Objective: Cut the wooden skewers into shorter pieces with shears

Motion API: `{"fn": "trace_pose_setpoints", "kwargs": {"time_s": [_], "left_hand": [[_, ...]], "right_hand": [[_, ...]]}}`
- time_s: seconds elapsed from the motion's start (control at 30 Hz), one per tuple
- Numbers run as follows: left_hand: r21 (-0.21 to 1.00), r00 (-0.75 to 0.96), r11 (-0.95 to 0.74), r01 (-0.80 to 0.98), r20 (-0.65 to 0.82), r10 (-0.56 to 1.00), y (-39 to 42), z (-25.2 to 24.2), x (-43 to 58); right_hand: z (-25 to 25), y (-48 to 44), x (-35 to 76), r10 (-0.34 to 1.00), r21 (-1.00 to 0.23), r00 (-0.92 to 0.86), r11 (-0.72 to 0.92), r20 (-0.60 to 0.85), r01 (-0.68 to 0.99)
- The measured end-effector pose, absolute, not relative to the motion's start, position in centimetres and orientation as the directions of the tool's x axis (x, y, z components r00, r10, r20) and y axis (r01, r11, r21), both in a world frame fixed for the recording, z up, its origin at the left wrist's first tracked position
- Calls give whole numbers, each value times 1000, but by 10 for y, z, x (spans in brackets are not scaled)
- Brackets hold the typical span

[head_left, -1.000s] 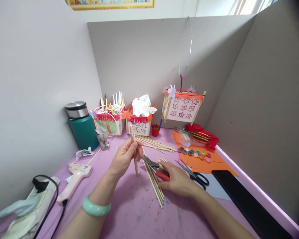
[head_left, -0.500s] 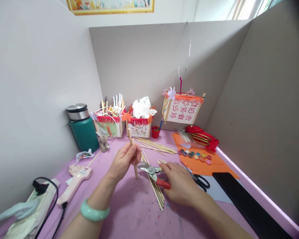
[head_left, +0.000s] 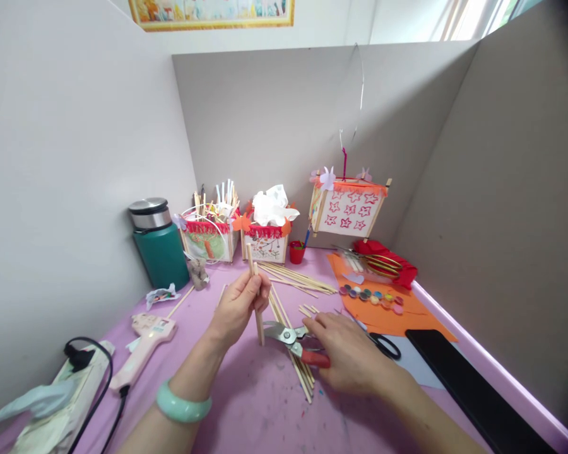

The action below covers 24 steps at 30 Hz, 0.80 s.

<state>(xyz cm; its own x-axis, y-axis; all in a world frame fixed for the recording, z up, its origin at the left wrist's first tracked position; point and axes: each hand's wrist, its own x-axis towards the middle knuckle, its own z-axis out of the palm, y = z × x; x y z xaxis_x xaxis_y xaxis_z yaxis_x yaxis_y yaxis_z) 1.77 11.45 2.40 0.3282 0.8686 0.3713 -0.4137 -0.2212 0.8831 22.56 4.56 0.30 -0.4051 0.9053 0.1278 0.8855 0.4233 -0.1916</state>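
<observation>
Two wooden sticks (head_left: 259, 325) stand nearly upright in my left hand (head_left: 243, 299), pinched between thumb and fingers; one reaches higher than the other. My right hand (head_left: 348, 347) is wrapped round the red-handled pruning shears (head_left: 291, 337), with part of the handles hidden under the fingers. The shears' blades point left, close to the lower end of the held sticks. Beneath the shears a bundle of loose wooden sticks (head_left: 304, 377) lies on the purple table (head_left: 255, 403). Several short stick ends (head_left: 307, 309) show just beyond my right fingers.
At left are a glue gun (head_left: 144, 347), a power strip (head_left: 61, 394) and a green flask (head_left: 159, 252). Decorated boxes (head_left: 265, 247) stand behind, and a paper lantern (head_left: 348, 208) hangs. Black scissors (head_left: 385, 345), paint pots (head_left: 372, 296) and a black bar (head_left: 445, 384) lie right.
The shears and my right hand have shifted slightly right and down. My left hand still holds the sticks in nearly the same spot. The whole view has shifted a little.
</observation>
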Motion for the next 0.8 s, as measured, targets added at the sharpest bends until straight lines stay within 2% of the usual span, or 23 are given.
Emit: {"fn": "trace_pose_setpoints", "kwargs": {"time_s": [0.27, 0.5, 0.63, 0.8], "left_hand": [[833, 352, -159, -531, 387, 852, 111, 29, 23], [825, 263, -228, -517, 407, 875, 114, 28, 25], [827, 251, -219, -517, 391, 885, 115, 29, 25], [825, 221, -230, -516, 388, 895, 113, 29, 29]], "right_hand": [[12, 54, 233, 966, -337, -202, 247, 164, 908], [44, 51, 243, 960, -540, -159, 261, 229, 800], [72, 45, 245, 942, -533, -207, 322, 265, 783], [98, 41, 237, 930, -488, -281, 363, 235, 793]]}}
